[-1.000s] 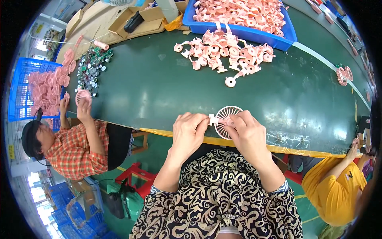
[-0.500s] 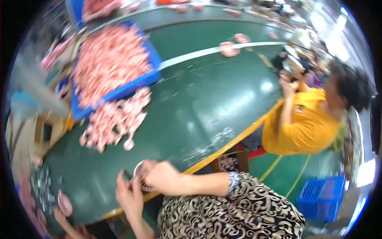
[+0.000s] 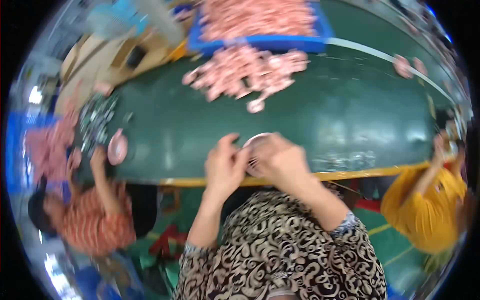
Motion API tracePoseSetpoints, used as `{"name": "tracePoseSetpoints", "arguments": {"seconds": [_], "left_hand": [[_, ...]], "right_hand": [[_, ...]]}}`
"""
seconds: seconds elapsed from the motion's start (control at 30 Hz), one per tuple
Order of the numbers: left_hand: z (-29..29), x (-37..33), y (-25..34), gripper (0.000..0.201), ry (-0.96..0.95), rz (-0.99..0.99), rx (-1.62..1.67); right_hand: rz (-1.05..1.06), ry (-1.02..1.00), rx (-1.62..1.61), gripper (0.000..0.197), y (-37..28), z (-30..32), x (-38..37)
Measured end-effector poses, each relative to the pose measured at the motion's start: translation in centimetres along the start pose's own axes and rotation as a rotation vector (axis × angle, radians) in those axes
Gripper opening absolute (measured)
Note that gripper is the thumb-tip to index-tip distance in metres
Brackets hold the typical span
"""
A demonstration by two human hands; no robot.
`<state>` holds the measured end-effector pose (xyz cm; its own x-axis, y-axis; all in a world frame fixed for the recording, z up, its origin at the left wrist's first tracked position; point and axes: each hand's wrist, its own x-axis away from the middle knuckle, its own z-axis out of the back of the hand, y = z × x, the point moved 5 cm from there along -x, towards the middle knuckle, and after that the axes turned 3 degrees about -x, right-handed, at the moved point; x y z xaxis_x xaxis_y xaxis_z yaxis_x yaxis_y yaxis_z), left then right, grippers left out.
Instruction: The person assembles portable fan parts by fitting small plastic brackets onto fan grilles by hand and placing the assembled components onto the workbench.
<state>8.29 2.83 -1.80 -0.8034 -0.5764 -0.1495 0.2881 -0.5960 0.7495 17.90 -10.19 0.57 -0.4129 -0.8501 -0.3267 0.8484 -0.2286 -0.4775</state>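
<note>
Over the table's yellow front edge, both my hands are at a round pink piece (image 3: 252,162) with a pale rim and dark slats, like a small fan grille. My left hand (image 3: 225,164) grips its left side, thumb against the rim and fingers curled. Across its top and right side lies my right hand (image 3: 284,159), closed on it and hiding much of it. Blur hides the fingertips and anything small between them. Beyond my hands, a heap of small pink plastic parts (image 3: 237,72) lies on the green table (image 3: 345,110), one round part (image 3: 255,105) at its near edge.
A blue crate (image 3: 320,30) full of pink parts stands behind the heap. At left, a person in a striped shirt (image 3: 97,227) reaches toward a pink handled part (image 3: 118,148) and small dark pieces (image 3: 97,117). A person in yellow (image 3: 422,210) works at the right.
My view has swung left, so the crate, heap and my hands appear further right and higher. The person at left has come into fuller view. Both hands stay on the round pink piece.
</note>
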Motion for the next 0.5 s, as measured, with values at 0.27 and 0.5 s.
{"name": "tracePoseSetpoints", "arguments": {"seconds": [0.27,0.5], "left_hand": [[0.9,0.5,-0.4,0.035,-0.031,0.01,-0.064],[3.7,-0.5,-2.3,0.038,-0.049,0.016,0.136]], "right_hand": [[-0.08,-0.081,0.044,0.014,-0.5,-0.8,-0.4],[-0.085,-0.051,-0.126,0.034,-2.0,1.6,0.5]]}}
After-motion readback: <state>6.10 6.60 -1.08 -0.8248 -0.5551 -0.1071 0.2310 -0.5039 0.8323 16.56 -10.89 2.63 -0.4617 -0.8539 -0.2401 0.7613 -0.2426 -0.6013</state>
